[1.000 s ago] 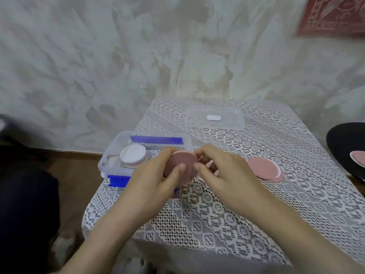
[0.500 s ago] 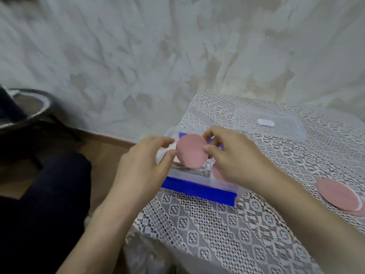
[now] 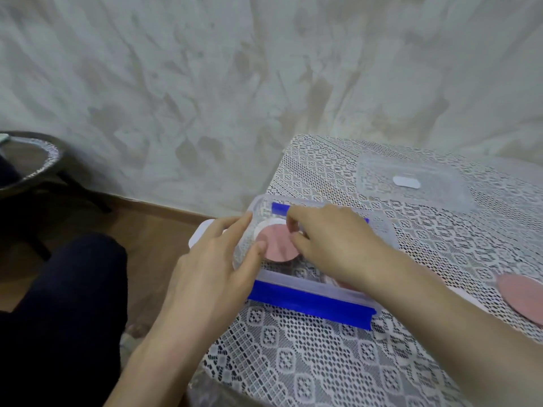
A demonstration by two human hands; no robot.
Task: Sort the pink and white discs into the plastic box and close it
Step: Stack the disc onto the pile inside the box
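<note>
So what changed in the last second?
The pink disc, held up between both hands, went down into the plastic box onto the white disc; the right hand still pinches it, the left hand touches its edge. The lid and loose pink discs stayed put.

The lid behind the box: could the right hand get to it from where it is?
Probably yes. The lid lies flat just beyond the box, with nothing in between; the right hand, over the box, would first have to let go of the pink disc.
</note>
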